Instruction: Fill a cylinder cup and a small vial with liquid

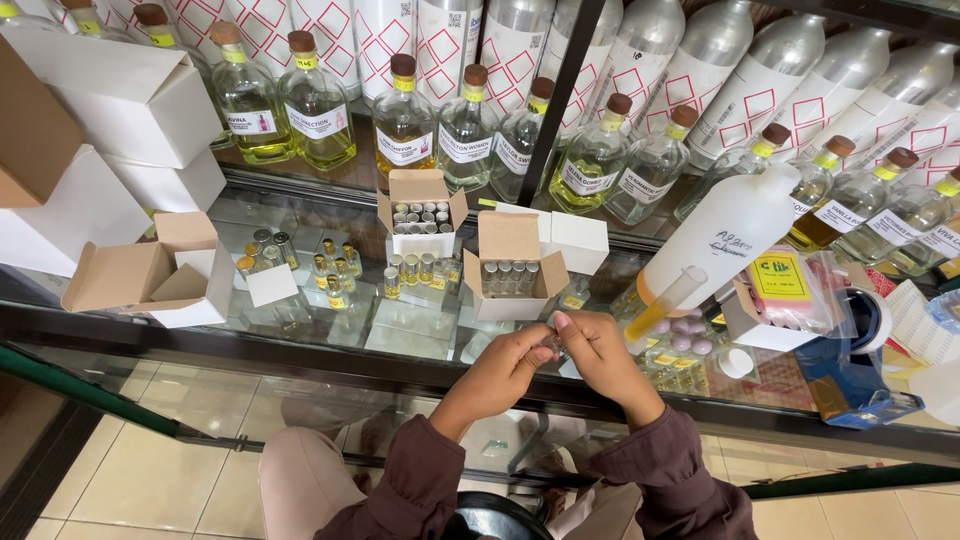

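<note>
Flanking hands (560, 360), white cartons (515, 265)

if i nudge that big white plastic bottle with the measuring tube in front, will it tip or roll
The white plastic bottle appears to lean rather than stand square, so a nudge may tip it. Its round body would likely roll. The measuring tube beside it looks fragile.

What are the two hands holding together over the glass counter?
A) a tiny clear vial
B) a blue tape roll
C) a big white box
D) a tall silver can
A: the left hand and the right hand meet around a tiny clear vial, pinched between the fingertips above the glass counter, just in front of the open box of vials.
</note>
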